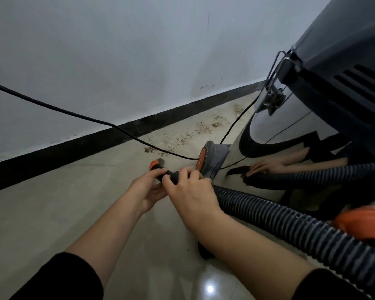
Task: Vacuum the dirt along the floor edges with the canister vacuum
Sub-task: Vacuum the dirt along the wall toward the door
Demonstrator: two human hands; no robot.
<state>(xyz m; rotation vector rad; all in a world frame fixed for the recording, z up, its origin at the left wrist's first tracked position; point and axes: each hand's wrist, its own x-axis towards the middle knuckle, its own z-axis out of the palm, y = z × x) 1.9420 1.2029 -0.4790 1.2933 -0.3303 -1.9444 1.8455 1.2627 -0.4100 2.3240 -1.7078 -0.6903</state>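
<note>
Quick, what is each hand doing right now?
Left hand: grips the black hose end.
Right hand: grips the same hose end.

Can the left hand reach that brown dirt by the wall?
Probably yes. The dirt lies on open floor just beyond the left hand; only the black cord crosses between. That hand grips the hose nozzle.

Black sleeves end near the elbows, the left sleeve (pixel 59 278) at seven o'clock, the right sleeve (pixel 329 286) at five o'clock, leaving forearms, left hand (pixel 146 191) and right hand (pixel 193 194) bare.
</note>
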